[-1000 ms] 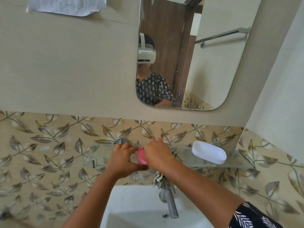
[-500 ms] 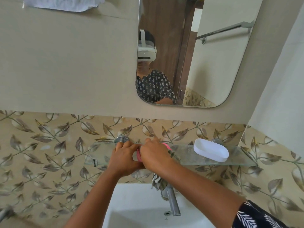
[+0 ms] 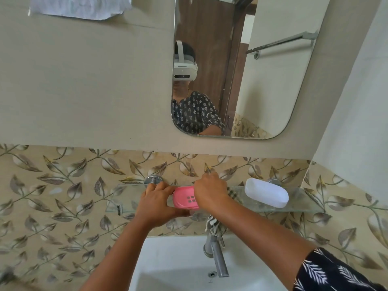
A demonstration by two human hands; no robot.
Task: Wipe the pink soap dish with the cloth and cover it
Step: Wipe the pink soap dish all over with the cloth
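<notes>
Left hand (image 3: 156, 203) grips the pink soap dish (image 3: 184, 199) at the glass shelf (image 3: 302, 203); right hand (image 3: 209, 195), knuckles up, presses the checked cloth (image 3: 233, 195) on it.

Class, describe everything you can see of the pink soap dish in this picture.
The pink soap dish looks like smooth plastic, oval, with a cluster of small dark drain slots. It is tilted on edge at the glass shelf, the slotted face towards the camera. The left hand grips its left end; the right hand, holding a checked cloth, covers its right end.
</notes>
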